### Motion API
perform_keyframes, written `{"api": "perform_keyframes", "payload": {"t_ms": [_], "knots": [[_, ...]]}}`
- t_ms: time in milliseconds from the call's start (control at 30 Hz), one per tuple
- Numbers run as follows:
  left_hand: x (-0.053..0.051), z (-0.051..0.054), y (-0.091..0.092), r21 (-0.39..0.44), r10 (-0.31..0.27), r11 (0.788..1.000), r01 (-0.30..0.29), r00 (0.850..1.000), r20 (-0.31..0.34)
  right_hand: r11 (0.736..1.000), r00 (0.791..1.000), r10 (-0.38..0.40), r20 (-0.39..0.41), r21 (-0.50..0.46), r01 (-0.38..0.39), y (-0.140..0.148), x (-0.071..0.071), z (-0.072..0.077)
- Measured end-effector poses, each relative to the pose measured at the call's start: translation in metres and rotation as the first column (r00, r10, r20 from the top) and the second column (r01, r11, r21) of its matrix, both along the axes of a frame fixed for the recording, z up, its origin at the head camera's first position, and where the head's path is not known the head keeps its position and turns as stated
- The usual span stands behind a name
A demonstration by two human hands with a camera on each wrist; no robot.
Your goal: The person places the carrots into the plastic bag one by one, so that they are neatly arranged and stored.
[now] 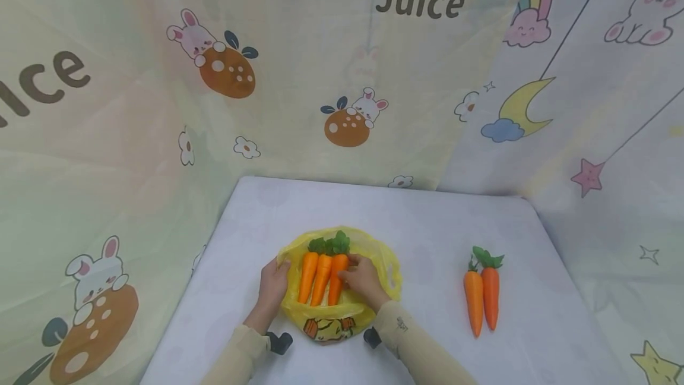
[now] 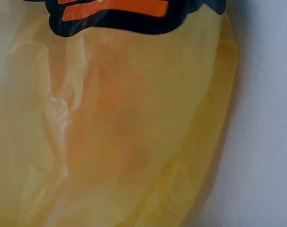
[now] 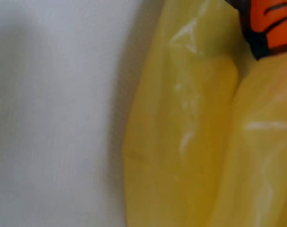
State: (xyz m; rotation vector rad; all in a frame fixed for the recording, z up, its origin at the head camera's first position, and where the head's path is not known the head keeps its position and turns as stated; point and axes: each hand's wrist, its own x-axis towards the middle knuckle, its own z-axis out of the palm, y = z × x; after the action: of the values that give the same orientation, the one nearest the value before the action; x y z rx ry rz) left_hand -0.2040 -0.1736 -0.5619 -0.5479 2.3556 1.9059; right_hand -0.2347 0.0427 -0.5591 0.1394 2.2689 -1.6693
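Note:
A yellow plastic bag [image 1: 380, 249] lies spread on the table with its mouth open upward and a cartoon print on its front. Three orange carrots [image 1: 321, 278] with green leafy tops lie side by side in it. My left hand [image 1: 273, 286] grips the bag's left edge. On the other side my right hand [image 1: 366, 280] reaches into the bag and pinches the rightmost carrot [image 1: 335, 283] near its top. Both wrist views show only the bag's translucent side, the left one with an orange shape [image 2: 110, 127] blurred behind the plastic; the hands are outside those views.
Two more carrots [image 1: 473, 302] with leafy tops lie together at the right of the white table [image 1: 427, 224]. Printed cloth walls [image 1: 299, 34] stand behind the table and at both sides.

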Motion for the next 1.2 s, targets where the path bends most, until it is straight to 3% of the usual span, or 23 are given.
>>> {"api": "perform_keyframes", "payload": {"t_ms": [267,500,767,867,1033,1133,1200], "knots": [[0.000,0.000,0.000,-0.019,-0.015,1.000,0.014,1.000,-0.019,0.993,0.996,0.048,-0.072,0.109,-0.040,-0.002,-0.001,-0.002],[0.000,-0.001,0.001,-0.022,-0.004,1.000,0.003,1.000,-0.023,0.958,0.984,0.102,-0.147,0.283,-0.057,-0.002,-0.002,-0.006],[0.001,-0.001,0.000,-0.013,0.001,1.000,-0.001,1.000,-0.007,0.962,0.962,0.170,-0.215,0.250,-0.114,0.005,0.009,0.009],[0.002,-0.001,-0.001,-0.011,-0.003,1.000,0.003,1.000,-0.009,0.960,0.936,0.180,-0.302,0.262,-0.100,0.015,0.014,0.022],[0.002,0.000,-0.002,-0.001,-0.003,1.000,0.003,1.000,-0.010,0.937,0.872,0.161,-0.463,0.348,0.012,0.041,0.017,0.046],[0.001,0.000,-0.002,-0.004,0.008,1.000,-0.008,1.000,-0.006,0.874,0.809,0.189,-0.557,0.471,0.120,0.062,0.018,0.061],[0.001,0.001,-0.002,-0.005,0.013,1.000,-0.013,1.000,-0.004,0.796,0.763,0.228,-0.605,0.567,0.211,0.077,0.018,0.070]]}}
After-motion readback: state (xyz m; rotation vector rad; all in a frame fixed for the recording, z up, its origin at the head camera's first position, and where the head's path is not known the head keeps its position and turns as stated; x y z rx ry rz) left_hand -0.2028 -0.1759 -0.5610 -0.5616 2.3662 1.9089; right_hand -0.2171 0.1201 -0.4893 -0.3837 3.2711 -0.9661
